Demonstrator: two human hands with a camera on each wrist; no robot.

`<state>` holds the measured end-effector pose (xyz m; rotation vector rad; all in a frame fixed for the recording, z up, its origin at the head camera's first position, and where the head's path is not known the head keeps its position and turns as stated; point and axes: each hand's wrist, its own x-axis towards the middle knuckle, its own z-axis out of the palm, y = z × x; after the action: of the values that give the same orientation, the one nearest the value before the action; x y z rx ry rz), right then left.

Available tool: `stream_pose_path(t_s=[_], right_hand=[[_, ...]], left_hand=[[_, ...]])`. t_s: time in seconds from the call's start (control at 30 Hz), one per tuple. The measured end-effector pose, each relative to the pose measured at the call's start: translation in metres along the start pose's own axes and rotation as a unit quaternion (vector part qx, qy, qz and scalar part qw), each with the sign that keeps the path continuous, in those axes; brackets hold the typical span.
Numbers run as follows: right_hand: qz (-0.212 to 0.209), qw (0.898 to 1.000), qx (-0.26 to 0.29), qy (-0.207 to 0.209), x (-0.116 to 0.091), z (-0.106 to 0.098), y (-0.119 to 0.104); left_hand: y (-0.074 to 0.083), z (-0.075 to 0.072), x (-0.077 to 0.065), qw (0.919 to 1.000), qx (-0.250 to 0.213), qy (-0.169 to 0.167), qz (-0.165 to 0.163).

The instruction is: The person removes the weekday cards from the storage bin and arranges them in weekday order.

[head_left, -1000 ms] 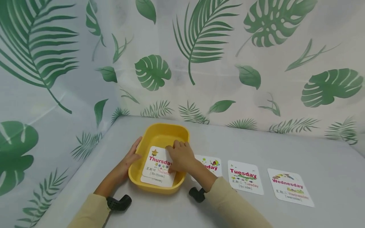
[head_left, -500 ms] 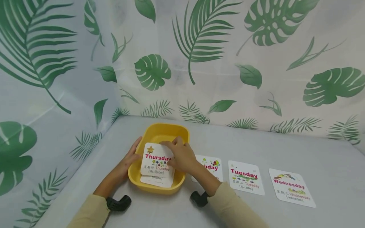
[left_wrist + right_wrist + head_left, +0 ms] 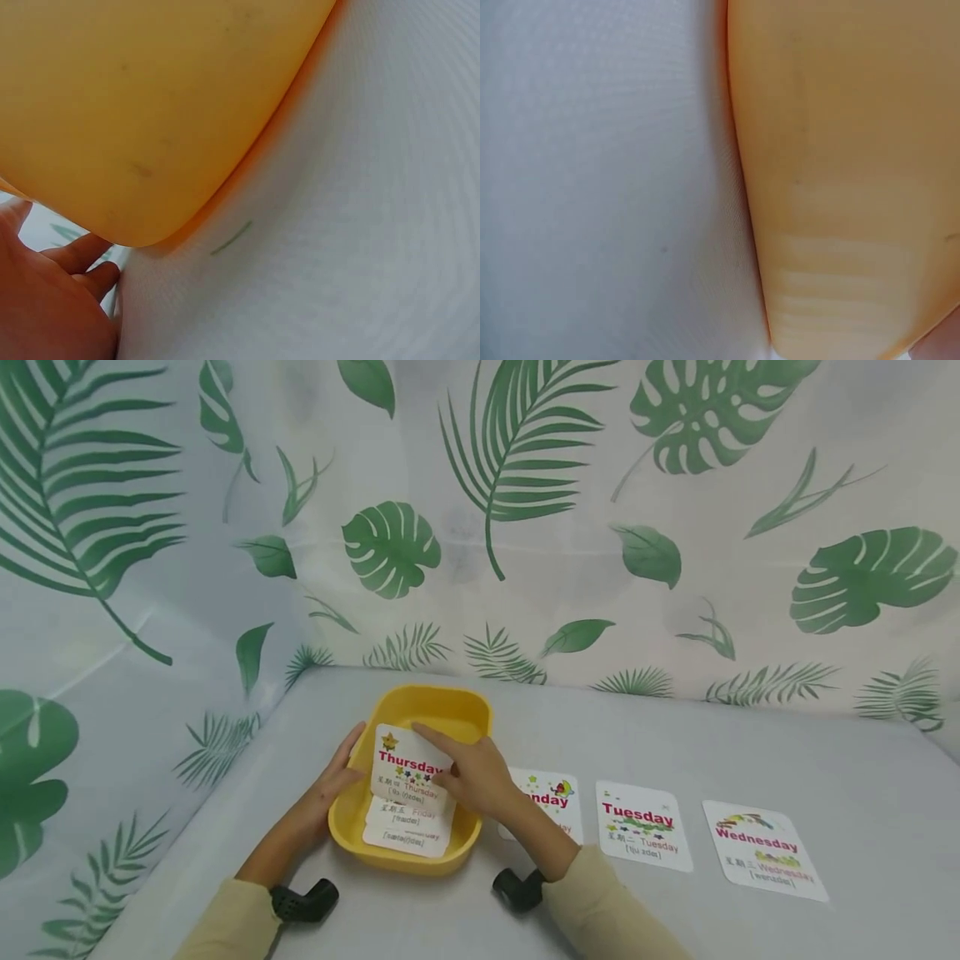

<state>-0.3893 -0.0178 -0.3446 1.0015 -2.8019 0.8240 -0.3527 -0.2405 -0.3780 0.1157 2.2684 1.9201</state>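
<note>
A yellow plastic bin (image 3: 347,827) holds a few white day-of-the-week cards. My left hand (image 3: 324,789) grips its left side, thumb over the rim and fingers along the outer wall; in the left wrist view those fingers (image 3: 79,255) show beside the bin's wall (image 3: 150,112). Inside the bin, my right hand (image 3: 480,777) holds the Thursday card (image 3: 408,789), index finger at its top edge and thumb at its right side. Beneath it the lower parts of a Friday card (image 3: 397,817) and another card (image 3: 401,840) stick out.
To the bin's right, a row of cards lies on the grey-white cloth (image 3: 637,918): one ending in "nday" (image 3: 551,814), partly behind my right wrist, then Tuesday (image 3: 645,835) and Wednesday (image 3: 765,852). A leaf-print curtain (image 3: 555,543) stands behind and to the left.
The Thursday card has moved up toward the bin's far side with my right hand, baring more of the cards below. My right index finger has straightened along its top. The left hand stays on the bin.
</note>
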Motion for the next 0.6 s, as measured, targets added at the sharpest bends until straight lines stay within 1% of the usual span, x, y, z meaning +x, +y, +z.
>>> stream_pose_path(t_s=[0.1, 0.2, 0.33, 0.4, 0.5, 0.6], right_hand=[[-0.001, 1.000, 0.015, 0.014, -0.001, 0.003, 0.001], [-0.007, 0.998, 0.039, 0.043, -0.002, 0.004, 0.001], [-0.009, 0.994, 0.079, 0.081, -0.005, 0.004, 0.001], [-0.005, 0.990, 0.105, 0.091, -0.007, 0.003, 0.001], [0.006, 0.980, 0.170, 0.106, -0.014, -0.004, 0.002], [0.021, 0.963, 0.236, 0.131, -0.027, -0.015, 0.003]], left_hand=[[-0.001, -0.001, -0.001, 1.0000, 0.000, -0.006, 0.002], [0.001, -0.002, -0.002, 1.0000, 0.001, -0.008, 0.005], [0.003, -0.001, -0.003, 1.0000, 0.003, -0.005, 0.001], [0.003, 0.000, -0.003, 1.0000, -0.001, -0.006, -0.002], [0.003, 0.002, -0.003, 1.0000, -0.004, -0.007, -0.006], [0.002, 0.003, -0.004, 1.0000, -0.001, -0.007, -0.007]])
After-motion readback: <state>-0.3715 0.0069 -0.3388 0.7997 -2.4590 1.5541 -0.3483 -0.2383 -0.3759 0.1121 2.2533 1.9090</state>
